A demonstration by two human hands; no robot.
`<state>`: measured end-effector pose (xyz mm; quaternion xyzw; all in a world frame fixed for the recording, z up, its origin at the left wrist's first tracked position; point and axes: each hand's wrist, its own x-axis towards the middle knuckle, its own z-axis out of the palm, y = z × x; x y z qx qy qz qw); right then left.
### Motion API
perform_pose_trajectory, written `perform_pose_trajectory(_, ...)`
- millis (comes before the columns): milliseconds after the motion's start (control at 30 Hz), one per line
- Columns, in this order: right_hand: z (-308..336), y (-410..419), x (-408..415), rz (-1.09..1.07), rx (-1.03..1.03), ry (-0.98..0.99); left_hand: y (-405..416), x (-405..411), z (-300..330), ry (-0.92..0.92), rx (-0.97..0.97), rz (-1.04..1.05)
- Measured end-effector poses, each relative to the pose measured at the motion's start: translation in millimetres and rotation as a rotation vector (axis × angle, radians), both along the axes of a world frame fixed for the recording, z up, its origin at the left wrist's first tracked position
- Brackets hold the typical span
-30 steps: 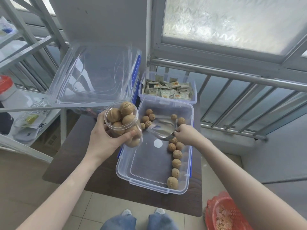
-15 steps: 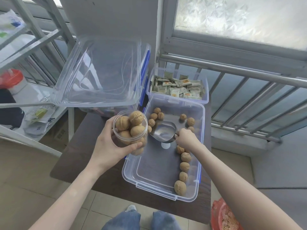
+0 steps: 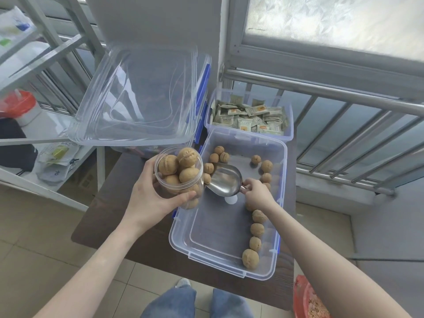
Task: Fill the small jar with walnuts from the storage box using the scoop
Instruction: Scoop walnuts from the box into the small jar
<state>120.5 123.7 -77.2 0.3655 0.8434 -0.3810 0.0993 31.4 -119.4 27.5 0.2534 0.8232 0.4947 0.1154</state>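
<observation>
The right hand (image 3: 258,196) pinches the empty metal scoop (image 3: 226,181); its mouth points left to the walnut jar (image 3: 180,177), which the left hand (image 3: 151,198) grips.

Home balcony: railing (image 3: 321,90), frosted window (image 3: 332,21), snack boxes (image 3: 250,118).

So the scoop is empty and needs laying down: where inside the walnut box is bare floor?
The storage box floor is bare through its middle and near-left, bordered by the near wall and the walnuts lined along its right side. The far end is crowded with nuts around the scoop.
</observation>
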Motion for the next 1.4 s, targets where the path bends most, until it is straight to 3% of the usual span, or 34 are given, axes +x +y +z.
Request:
perform_pose_trajectory(267,-0.7,9.4,7.5,-0.117,-0.197,0.162,4.1,-2.0,0.0,-0.001,0.000,0.008)
perform_pose_trajectory(567,36.3,21.5,12.4,-0.150,-0.213,0.255,10.8,-3.5,0.5,-0.014,-0.011,-0.007)
perform_pose_trajectory(1033,155.9,38.1,33.1,-0.117,0.114,0.300,34.0,-2.4,2.7,-0.098,-0.008,-0.033)
perform_pose_trajectory(1400,248.7,41.5,45.7,0.193,0.441,0.232,50.1,-4.0,12.5,-0.113,-0.014,-0.101)
